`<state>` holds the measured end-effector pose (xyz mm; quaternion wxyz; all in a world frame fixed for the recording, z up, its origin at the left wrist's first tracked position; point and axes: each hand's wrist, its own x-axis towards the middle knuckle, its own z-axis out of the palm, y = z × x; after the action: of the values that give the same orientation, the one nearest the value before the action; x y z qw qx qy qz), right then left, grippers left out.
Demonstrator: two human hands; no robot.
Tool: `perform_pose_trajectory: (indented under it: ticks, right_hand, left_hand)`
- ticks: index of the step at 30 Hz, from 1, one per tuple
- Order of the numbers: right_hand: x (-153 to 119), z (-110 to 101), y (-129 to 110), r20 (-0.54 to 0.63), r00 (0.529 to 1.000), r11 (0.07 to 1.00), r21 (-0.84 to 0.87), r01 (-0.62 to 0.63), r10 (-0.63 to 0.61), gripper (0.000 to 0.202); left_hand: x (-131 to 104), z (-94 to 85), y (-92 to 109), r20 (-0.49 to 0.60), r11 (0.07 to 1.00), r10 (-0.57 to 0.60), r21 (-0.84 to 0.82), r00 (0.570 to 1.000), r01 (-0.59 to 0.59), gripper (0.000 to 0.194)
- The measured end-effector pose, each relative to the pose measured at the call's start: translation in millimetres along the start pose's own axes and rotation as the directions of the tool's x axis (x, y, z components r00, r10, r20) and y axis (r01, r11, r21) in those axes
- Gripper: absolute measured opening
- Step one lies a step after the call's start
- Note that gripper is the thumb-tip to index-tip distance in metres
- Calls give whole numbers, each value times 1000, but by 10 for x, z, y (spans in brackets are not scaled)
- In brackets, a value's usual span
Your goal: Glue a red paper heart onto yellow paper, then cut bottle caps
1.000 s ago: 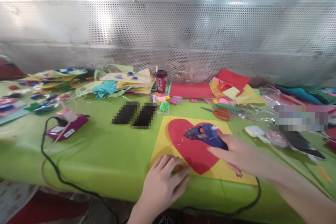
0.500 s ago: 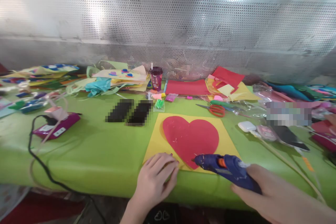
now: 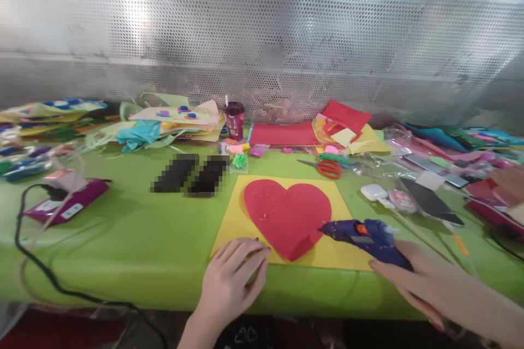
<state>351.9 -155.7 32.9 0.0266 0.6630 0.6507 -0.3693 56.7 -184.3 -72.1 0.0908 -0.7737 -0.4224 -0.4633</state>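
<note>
The table, under a smooth green cover [image 3: 131, 240], carries a flat, rectangular yellow sheet [image 3: 341, 253] at its near edge. Left: a magenta power strip [image 3: 89, 200]. Between strip and sheet: two dark rectangular items, blurred [image 3: 175, 173]. Beyond the sheet: metal scissors with orange-red handles [image 3: 329, 168]. Far side: an upright purple cup with dark lid [image 3: 234, 122]. Right: a small, rounded white case [image 3: 373, 192].

The heart [image 3: 286, 212] is red and lies flat on the yellow sheet [image 3: 231, 223], lobes at the far side and point at the near side, with pale flecks on its left lobe. The sheet lies flat on the green surface [image 3: 123, 240], showing around the heart. The gun [image 3: 364, 234], dark blue with an orange part, is held in the right hand [image 3: 434, 278], nozzle leftward at the heart's right edge; contact is unclear.
</note>
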Motion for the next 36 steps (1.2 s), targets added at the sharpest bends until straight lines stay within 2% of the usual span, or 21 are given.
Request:
perform_pose_trajectory:
  ticks: [5, 10, 13, 21, 29, 36]
  right_hand:
    - [125, -130, 75, -73, 995, 997, 38, 64, -61, 31]
    - [219, -266, 67, -164, 986, 998, 65, -10, 21, 29]
    - [280, -353, 43, -151, 988, 995, 101, -10, 26, 31]
    - [448, -495, -236, -205, 979, 999, 35, 32, -24, 31]
    - [682, -476, -419, -221, 970, 995, -20, 97, -99, 22]
    - [701, -453, -686, -188, 973, 991, -24, 129, -131, 17]
  left_hand:
    - [15, -4, 17, 5, 1000, 0, -7, 1000, 0, 18]
    - [6, 2, 1, 8, 1000, 4, -16, 1000, -4, 18]
    - [3, 3, -6, 10, 1000, 5, -22, 1000, -5, 19]
    - [18, 10, 17, -6, 1000, 0, -22, 1000, 0, 19]
    - [4, 23, 2, 2, 999, -2, -40, 1000, 3, 18]
    - [-10, 24, -2, 8, 999, -6, -48, 1000, 6, 19]
